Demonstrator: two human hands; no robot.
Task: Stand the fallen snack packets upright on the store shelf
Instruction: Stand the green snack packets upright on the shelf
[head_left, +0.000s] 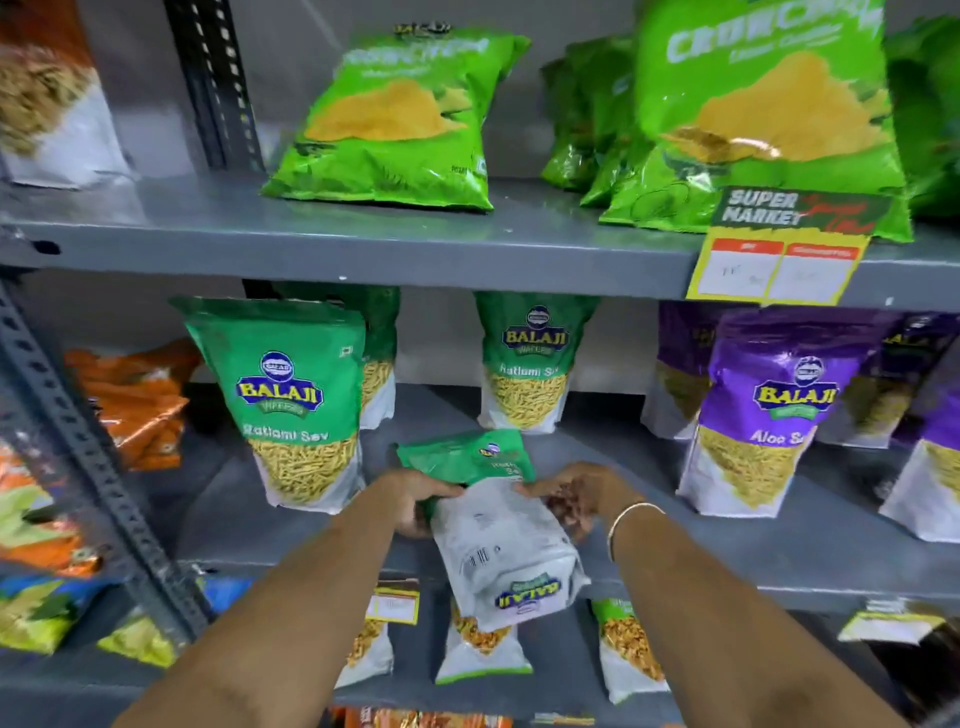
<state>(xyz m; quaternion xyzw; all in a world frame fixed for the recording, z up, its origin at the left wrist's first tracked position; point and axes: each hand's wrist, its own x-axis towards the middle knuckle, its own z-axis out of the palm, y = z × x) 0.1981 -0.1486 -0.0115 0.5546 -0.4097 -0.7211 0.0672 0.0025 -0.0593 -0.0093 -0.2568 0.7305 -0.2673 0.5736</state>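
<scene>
A green and white Balaji snack packet lies tilted over the front edge of the middle shelf, its white back facing me and its base hanging toward me. My left hand grips its left side and my right hand grips its right side. Behind it a second green packet lies flat on the shelf. Two green Ratlami Sev packets stand upright, one at the left and one at the back.
Purple Aloo Sev packets stand to the right. Orange packets lie left behind a slotted upright post. Large green bags fill the top shelf, with a yellow price tag. More packets stand below.
</scene>
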